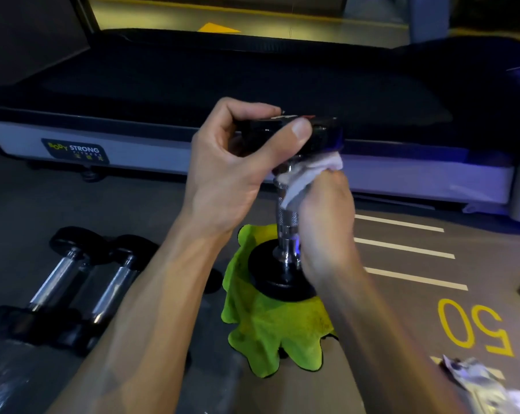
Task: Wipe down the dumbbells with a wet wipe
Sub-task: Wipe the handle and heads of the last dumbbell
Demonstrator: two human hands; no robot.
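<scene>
A black-headed dumbbell with a knurled chrome handle (287,218) is stood upright on a crumpled lime-green microfibre cloth (270,333) on the floor. Its top head is gripped by the left hand (232,168), thumb and fingers curled round it. A white wet wipe (305,177) is wrapped against the handle and clasped by the right hand (327,225). Two more chrome-handled dumbbells (82,282) are laid left of the left forearm; a torn foil wrapper (477,380) is seen below the right hand.
</scene>
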